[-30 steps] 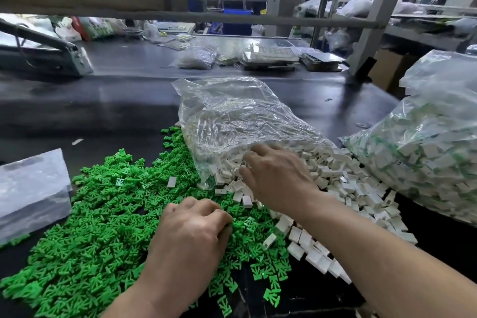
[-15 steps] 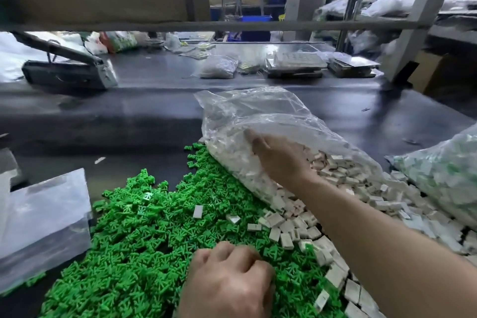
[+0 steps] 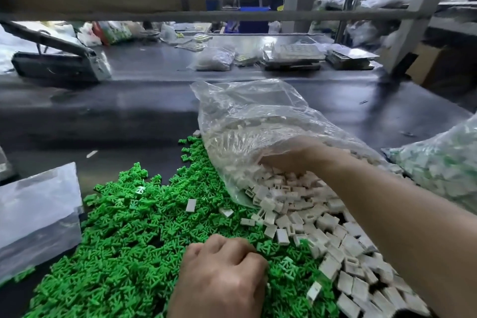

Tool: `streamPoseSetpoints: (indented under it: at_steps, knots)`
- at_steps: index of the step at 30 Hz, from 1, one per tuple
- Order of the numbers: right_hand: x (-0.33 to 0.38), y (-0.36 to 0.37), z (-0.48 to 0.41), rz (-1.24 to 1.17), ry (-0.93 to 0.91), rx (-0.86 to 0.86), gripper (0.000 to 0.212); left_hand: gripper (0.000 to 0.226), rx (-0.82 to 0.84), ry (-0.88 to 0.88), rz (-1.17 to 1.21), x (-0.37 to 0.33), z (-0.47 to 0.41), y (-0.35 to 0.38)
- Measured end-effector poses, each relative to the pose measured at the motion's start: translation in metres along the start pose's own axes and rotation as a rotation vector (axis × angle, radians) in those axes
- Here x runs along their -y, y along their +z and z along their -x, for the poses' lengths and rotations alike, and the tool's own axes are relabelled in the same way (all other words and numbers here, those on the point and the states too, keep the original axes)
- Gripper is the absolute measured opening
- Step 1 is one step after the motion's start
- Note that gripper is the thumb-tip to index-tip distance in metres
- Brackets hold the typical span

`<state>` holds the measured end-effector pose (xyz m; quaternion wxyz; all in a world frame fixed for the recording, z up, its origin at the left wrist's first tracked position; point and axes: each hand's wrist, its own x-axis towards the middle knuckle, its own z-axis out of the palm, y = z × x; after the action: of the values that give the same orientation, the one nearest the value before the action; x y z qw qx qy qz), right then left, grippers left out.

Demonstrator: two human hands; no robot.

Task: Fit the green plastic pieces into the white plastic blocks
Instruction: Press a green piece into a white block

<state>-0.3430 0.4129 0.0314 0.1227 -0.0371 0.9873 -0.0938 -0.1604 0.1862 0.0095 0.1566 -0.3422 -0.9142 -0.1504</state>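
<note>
Down low, the left hand [image 3: 222, 276] rests on a big pile of green plastic pieces [image 3: 124, 240] on the dark worktop [image 3: 129, 111]. Its fingers [image 3: 240, 248] are curled under with the knuckles up, and I cannot tell if they hold anything. The right hand [image 3: 291, 160] reaches into the open mouth of a clear bag [image 3: 258, 116] that lies on its side just past the green pile. Its fingers dig into the white plastic blocks [image 3: 309, 214] there, but the bag and the blocks hide them, so I cannot tell if they grip one. Lots of white blocks spill out of the bag onto the worktop, right beside the green pieces, and a few lie on top of the green pile. Another full bag [image 3: 438, 162] sits far to the right. A flat clear bag [image 3: 38, 214] lies at the left.
</note>
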Motion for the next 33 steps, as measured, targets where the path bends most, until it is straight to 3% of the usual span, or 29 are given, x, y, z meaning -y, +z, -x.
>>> streamPoseSetpoints:
  at_steps: [3, 6, 11, 15, 22, 26, 30, 33]
  knots:
    - [0.000, 0.008, 0.026, -0.007, -0.122, 0.030, 0.068, 0.018, -0.027, -0.028, 0.002, -0.003, 0.002, 0.000]
    - [-0.001, 0.011, 0.056, 0.017, -0.177, -0.068, 0.064, 0.005, -0.034, -0.051, -0.001, -0.006, 0.006, 0.002]
    - [0.001, 0.022, 0.097, 0.008, -0.233, -0.160, 0.050, 0.014, 0.000, -0.096, -0.001, -0.008, 0.010, 0.002]
    - [0.003, 0.042, 0.123, 0.047, -0.214, -0.204, 0.061, 0.011, -0.012, -0.101, 0.019, -0.011, 0.012, -0.001]
    - [0.013, 0.053, 0.162, 0.054, -0.349, -0.426, 0.030, 0.010, -0.042, -0.140, 0.078, -0.010, 0.012, -0.006]
    - [0.019, 0.053, 0.181, 0.128, -0.419, -0.503, 0.023, 0.013, -0.113, -0.206, 0.173, -0.011, 0.010, -0.011]
    - [0.028, 0.048, 0.196, 0.066, -0.347, -0.551, 0.020, 0.025, -0.143, -0.282, 0.434, -0.013, 0.010, -0.017]
    - [0.035, 0.052, 0.208, 0.010, -0.262, -0.554, 0.020, 0.022, -0.168, -0.297, 0.512, -0.016, 0.010, -0.018]
